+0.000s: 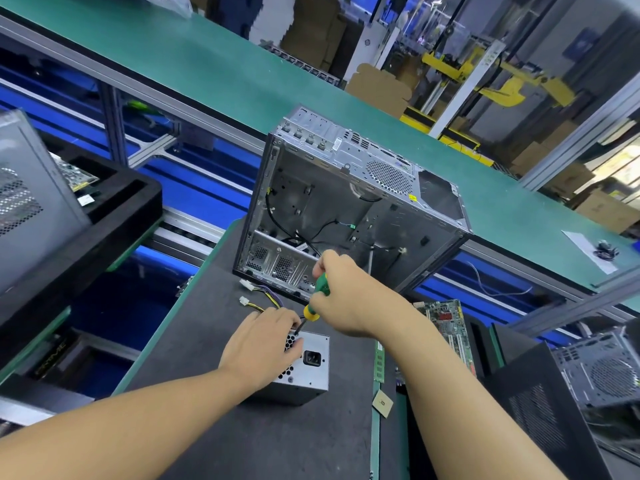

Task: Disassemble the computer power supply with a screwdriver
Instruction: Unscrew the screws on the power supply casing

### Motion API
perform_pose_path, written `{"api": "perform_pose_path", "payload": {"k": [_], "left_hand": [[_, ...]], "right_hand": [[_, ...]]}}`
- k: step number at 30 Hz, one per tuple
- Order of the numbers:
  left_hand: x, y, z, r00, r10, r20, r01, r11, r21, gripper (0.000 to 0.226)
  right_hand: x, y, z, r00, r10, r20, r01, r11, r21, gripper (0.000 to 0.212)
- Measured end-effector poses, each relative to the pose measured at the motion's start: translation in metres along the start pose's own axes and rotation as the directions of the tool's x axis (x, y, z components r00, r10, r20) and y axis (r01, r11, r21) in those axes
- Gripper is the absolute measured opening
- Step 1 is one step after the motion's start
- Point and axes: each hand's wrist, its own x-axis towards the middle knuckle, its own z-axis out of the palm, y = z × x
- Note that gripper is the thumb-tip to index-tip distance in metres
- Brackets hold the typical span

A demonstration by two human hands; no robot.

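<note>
Fingers (pixel 321 269) of right hand (pixel 346 299) grip green-yellow screwdriver (pixel 321 288); left hand (pixel 263 344) curls its fingers (pixel 285 318) over power supply (pixel 317 374).

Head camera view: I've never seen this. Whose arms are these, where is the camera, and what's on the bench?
No robot here: a person wears the camera on the head, so you look down along both bare arms. The left hand holds a silver power supply steady on the dark mat. The right hand grips a green-and-yellow screwdriver, its tip at the box's top corner. Behind stands an opened computer case; loose cables lie between them, and a circuit board lies to the right.
</note>
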Motion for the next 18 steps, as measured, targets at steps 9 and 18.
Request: {"api": "perform_pose_path", "payload": {"k": [9,18], "left_hand": [[0.0003,0.0019,0.0002,1.0,-0.017,-0.002,0.017,1.0,0.017,0.027],[0.0,0.0029,-0.001,0.999,-0.023,-0.025,0.023,1.0,-0.012,0.018]], "right_hand": [[-0.001,0.0062,0.0015,0.995,0.028,-0.092,-0.038,0.993,-0.112,0.025],[0.0009,0.0051,0.0019,0.986,0.119,-0.114,-0.135,0.981,-0.142,0.042]]}}
